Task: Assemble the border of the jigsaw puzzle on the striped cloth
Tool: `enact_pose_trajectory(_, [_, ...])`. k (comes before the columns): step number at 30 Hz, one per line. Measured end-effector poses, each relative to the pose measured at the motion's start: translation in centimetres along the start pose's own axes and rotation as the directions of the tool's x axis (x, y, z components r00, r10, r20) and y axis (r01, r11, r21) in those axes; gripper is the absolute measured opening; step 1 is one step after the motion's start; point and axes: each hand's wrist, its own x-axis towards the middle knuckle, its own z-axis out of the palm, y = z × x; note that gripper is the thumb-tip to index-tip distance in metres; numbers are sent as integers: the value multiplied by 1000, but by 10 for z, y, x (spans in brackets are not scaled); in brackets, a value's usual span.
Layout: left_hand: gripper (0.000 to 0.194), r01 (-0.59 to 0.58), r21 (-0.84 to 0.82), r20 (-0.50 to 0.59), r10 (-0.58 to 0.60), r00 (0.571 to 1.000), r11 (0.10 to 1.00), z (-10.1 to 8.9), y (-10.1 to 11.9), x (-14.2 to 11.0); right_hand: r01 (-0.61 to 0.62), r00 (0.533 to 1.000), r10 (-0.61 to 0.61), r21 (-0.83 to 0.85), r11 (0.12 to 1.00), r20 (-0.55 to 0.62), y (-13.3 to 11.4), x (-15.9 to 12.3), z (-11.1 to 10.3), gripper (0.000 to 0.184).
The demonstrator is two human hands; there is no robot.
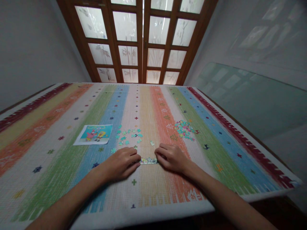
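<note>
A short strip of joined jigsaw puzzle pieces (149, 160) lies on the striped tablecloth in front of me. My left hand (122, 162) has its curled fingers at the strip's left end, and my right hand (171, 157) pinches the right end. Both hands rest low on the cloth, and their fingers cover the strip's ends. Just beyond the strip is a single pale jigsaw piece (152, 143). Past my left hand, several teal jigsaw pieces (123, 138) are scattered, a few of them close to its knuckles.
A printed cartoon picture (95, 134) lies flat at the left. To the right is a heap of mixed jigsaw pieces (184, 130). The tablecloth (146, 111) reaches back to wooden glass-paned doors (141, 41). A glass panel (251, 95) leans along the right wall.
</note>
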Motion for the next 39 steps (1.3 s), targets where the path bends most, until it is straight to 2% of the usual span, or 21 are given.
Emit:
enact_pose_trajectory(6, [20, 18, 4, 11, -18, 1000, 1000, 2, 1, 0, -118, 992, 118, 7, 993, -40, 4, 11, 1, 24])
enact_pose_trajectory(13, [20, 5, 2, -25, -5, 1000, 1000, 4, 0, 0, -280, 959, 278, 27, 960, 61, 12, 20, 7, 18])
enact_pose_trajectory(20, [19, 12, 25, -14, -12, 1000, 1000, 5, 1, 1, -255, 964, 247, 74, 964, 102, 14, 23, 4, 22])
enact_pose_trajectory(29, [17, -4, 20, -33, 4, 999, 1000, 6, 1, 1, -287, 954, 248, 270, 919, 169, 16, 25, -6, 5])
enact_pose_trajectory(35, [18, -2, 20, -42, 3, 999, 1000, 5, 1, 3, -359, 927, 297, 318, 878, 229, 16, 24, -8, 9])
enact_pose_trajectory(39, [20, 14, 30, -62, -13, 998, 999, 4, 3, 6, -368, 925, 303, 340, 866, 228, 16, 22, -9, 13])
